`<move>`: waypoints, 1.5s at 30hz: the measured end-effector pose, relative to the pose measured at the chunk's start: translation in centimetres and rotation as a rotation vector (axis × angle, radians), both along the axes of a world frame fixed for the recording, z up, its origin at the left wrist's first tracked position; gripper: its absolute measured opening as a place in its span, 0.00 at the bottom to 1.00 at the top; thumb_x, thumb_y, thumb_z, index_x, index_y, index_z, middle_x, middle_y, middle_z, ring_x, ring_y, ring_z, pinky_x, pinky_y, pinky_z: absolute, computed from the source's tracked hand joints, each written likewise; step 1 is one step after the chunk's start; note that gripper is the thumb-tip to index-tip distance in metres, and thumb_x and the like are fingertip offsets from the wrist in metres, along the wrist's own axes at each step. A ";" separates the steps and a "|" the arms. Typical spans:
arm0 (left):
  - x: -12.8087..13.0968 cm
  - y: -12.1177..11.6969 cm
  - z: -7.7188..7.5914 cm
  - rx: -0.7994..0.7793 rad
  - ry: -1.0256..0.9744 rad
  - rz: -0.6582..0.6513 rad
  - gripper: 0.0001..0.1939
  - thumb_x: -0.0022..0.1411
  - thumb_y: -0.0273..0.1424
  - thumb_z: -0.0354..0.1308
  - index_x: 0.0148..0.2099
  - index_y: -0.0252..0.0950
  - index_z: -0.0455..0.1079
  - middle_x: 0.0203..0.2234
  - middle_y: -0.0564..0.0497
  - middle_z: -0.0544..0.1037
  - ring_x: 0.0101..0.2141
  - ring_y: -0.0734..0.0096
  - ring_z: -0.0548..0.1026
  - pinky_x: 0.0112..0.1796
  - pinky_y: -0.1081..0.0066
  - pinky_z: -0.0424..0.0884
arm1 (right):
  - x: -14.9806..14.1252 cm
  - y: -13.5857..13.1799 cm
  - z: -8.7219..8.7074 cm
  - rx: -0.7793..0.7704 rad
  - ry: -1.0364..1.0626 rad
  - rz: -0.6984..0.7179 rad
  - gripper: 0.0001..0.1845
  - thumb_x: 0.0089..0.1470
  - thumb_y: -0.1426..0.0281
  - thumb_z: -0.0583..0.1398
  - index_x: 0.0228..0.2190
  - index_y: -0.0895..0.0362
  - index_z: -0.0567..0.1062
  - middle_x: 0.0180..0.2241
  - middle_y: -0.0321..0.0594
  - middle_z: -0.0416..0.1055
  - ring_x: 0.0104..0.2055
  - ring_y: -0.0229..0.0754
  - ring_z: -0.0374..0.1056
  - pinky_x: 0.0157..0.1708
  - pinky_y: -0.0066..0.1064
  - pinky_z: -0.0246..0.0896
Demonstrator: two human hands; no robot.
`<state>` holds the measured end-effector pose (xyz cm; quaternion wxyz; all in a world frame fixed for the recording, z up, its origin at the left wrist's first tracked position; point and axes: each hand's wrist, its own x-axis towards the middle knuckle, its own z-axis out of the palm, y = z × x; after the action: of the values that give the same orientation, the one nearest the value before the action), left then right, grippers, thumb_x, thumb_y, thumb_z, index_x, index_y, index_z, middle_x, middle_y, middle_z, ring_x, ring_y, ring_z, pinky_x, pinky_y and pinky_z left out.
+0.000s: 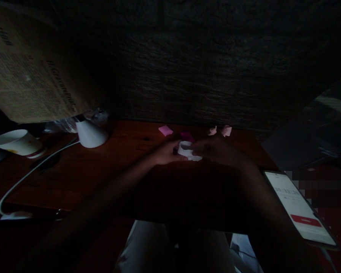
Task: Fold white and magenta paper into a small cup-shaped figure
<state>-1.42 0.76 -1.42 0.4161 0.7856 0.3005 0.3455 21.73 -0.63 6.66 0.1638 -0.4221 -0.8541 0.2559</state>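
Low over the wooden table is a small white, crumpled-looking piece, perhaps paper or tissue [190, 151]. My left hand [168, 152] grips its left side, thumb at the near edge and fingers behind. From the right, my right hand [217, 151] closes its fingertips on the other side; the fingers are dark and partly blurred. Just beyond the white piece lies a magenta folded piece [186, 136], partly covered by it. Further back are a flat pink square [166, 131] and two pale pink crumpled pieces, one twisted [213, 131] and one blockier [226, 131].
A white cone-shaped lamp base [91, 134] stands at the left under a newsprint-patterned shade [36, 72]. Its white cable [35, 167] runs to the front edge. Beside it is a paper cup [17, 142]. A lit phone [299, 206] lies at the right. A dark brick-patterned wall [170, 72] rises behind.
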 end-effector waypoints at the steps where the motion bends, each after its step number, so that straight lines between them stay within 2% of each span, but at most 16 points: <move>1: 0.0 0.0 0.0 -0.003 -0.001 0.002 0.24 0.56 0.31 0.69 0.54 0.35 0.71 0.46 0.46 0.79 0.44 0.61 0.77 0.46 0.61 0.73 | -0.2 0.1 -0.2 -0.019 -0.026 -0.003 0.11 0.56 0.69 0.64 0.41 0.55 0.83 0.35 0.39 0.82 0.33 0.40 0.75 0.33 0.29 0.65; 8: 0.1 0.0 -0.1 -0.013 -0.005 -0.005 0.24 0.56 0.31 0.68 0.54 0.34 0.70 0.45 0.45 0.79 0.43 0.62 0.77 0.46 0.61 0.72 | -0.7 0.3 -0.6 -0.034 -0.022 -0.060 0.09 0.55 0.72 0.64 0.38 0.56 0.82 0.33 0.38 0.81 0.25 0.36 0.71 0.27 0.27 0.62; 12: 0.0 0.0 -0.1 -0.013 -0.012 -0.011 0.24 0.57 0.31 0.68 0.55 0.35 0.70 0.46 0.45 0.79 0.44 0.61 0.78 0.46 0.61 0.73 | -0.5 0.2 -0.4 0.007 0.041 -0.059 0.10 0.51 0.74 0.67 0.38 0.57 0.82 0.35 0.39 0.81 0.32 0.39 0.75 0.33 0.28 0.65; 17: 0.0 0.1 -0.2 -0.019 -0.008 -0.007 0.25 0.56 0.32 0.69 0.55 0.34 0.70 0.46 0.44 0.80 0.44 0.61 0.78 0.45 0.62 0.73 | -0.1 0.3 -0.2 -0.032 0.071 -0.071 0.08 0.52 0.73 0.65 0.36 0.57 0.81 0.32 0.38 0.81 0.27 0.37 0.73 0.28 0.27 0.64; 21: 0.3 -0.1 -0.2 -0.005 -0.024 0.031 0.25 0.56 0.32 0.69 0.55 0.33 0.70 0.46 0.43 0.80 0.44 0.60 0.78 0.46 0.61 0.74 | 0.0 0.4 -0.4 0.011 0.076 -0.047 0.07 0.51 0.73 0.65 0.35 0.56 0.81 0.34 0.38 0.81 0.34 0.40 0.75 0.35 0.29 0.67; 24: 0.5 -0.3 0.2 0.043 -0.036 0.048 0.25 0.55 0.34 0.70 0.54 0.34 0.71 0.45 0.43 0.80 0.44 0.59 0.78 0.45 0.60 0.75 | 0.1 0.5 -0.5 0.004 0.049 -0.037 0.10 0.50 0.74 0.65 0.37 0.55 0.81 0.38 0.38 0.81 0.39 0.41 0.75 0.40 0.31 0.67; 28: 0.1 -0.6 1.2 0.122 0.050 0.056 0.28 0.53 0.37 0.72 0.54 0.36 0.72 0.46 0.43 0.80 0.45 0.59 0.78 0.47 0.59 0.74 | 1.1 0.5 0.1 0.001 0.084 -0.040 0.12 0.52 0.67 0.65 0.40 0.55 0.81 0.38 0.40 0.81 0.39 0.42 0.75 0.38 0.31 0.67; 31: -0.4 -0.6 1.6 0.120 0.093 0.062 0.27 0.52 0.36 0.72 0.53 0.35 0.72 0.47 0.43 0.79 0.46 0.60 0.78 0.48 0.59 0.73 | 2.4 0.7 0.6 0.001 0.150 -0.049 0.15 0.54 0.61 0.64 0.40 0.56 0.81 0.36 0.42 0.80 0.37 0.43 0.75 0.37 0.31 0.67; 34: -0.7 -0.5 1.5 0.087 0.097 0.067 0.34 0.51 0.35 0.73 0.58 0.36 0.69 0.49 0.43 0.79 0.47 0.59 0.78 0.50 0.58 0.73 | 3.3 1.3 0.1 -0.148 0.022 -0.050 0.11 0.53 0.63 0.64 0.36 0.57 0.81 0.31 0.40 0.79 0.32 0.41 0.74 0.32 0.30 0.66; 37: -0.6 -0.6 1.3 0.102 0.085 0.102 0.41 0.52 0.35 0.73 0.65 0.37 0.62 0.57 0.39 0.74 0.52 0.56 0.76 0.52 0.57 0.72 | 3.1 1.8 -1.0 -0.312 -0.134 -0.066 0.07 0.51 0.70 0.64 0.33 0.58 0.80 0.31 0.41 0.79 0.30 0.40 0.74 0.30 0.27 0.66; 39: -0.5 -0.7 1.4 0.159 0.101 0.120 0.41 0.55 0.36 0.71 0.67 0.39 0.58 0.61 0.37 0.69 0.56 0.54 0.73 0.53 0.57 0.71 | 2.7 2.0 -1.6 -0.326 -0.194 -0.073 0.05 0.53 0.71 0.63 0.32 0.58 0.80 0.31 0.41 0.79 0.31 0.40 0.75 0.30 0.27 0.66; 41: -0.4 -1.0 1.8 0.258 0.153 0.141 0.40 0.56 0.37 0.70 0.67 0.40 0.59 0.60 0.39 0.71 0.56 0.55 0.73 0.54 0.56 0.71 | 2.3 2.1 -1.8 -0.338 -0.217 -0.103 0.05 0.53 0.72 0.62 0.31 0.58 0.80 0.31 0.41 0.79 0.32 0.40 0.75 0.30 0.26 0.66; 43: -0.1 -1.4 2.4 0.452 0.205 0.202 0.33 0.57 0.38 0.70 0.62 0.40 0.65 0.62 0.40 0.68 0.61 0.52 0.67 0.59 0.52 0.66 | 2.1 2.2 -1.8 -0.351 -0.215 -0.120 0.05 0.53 0.72 0.63 0.32 0.59 0.80 0.31 0.42 0.80 0.31 0.39 0.75 0.31 0.26 0.66; 45: 0.3 -2.0 3.2 0.626 0.249 0.299 0.22 0.58 0.37 0.69 0.54 0.40 0.71 0.60 0.42 0.69 0.61 0.52 0.66 0.60 0.50 0.64 | 2.2 2.2 -1.6 -0.347 -0.220 -0.108 0.05 0.53 0.73 0.62 0.31 0.59 0.80 0.31 0.42 0.80 0.31 0.38 0.75 0.32 0.26 0.66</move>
<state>-1.11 -1.24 1.78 0.0606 0.8583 0.3401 0.3795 23.89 1.59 5.05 0.0078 -0.5145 -0.7862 0.3423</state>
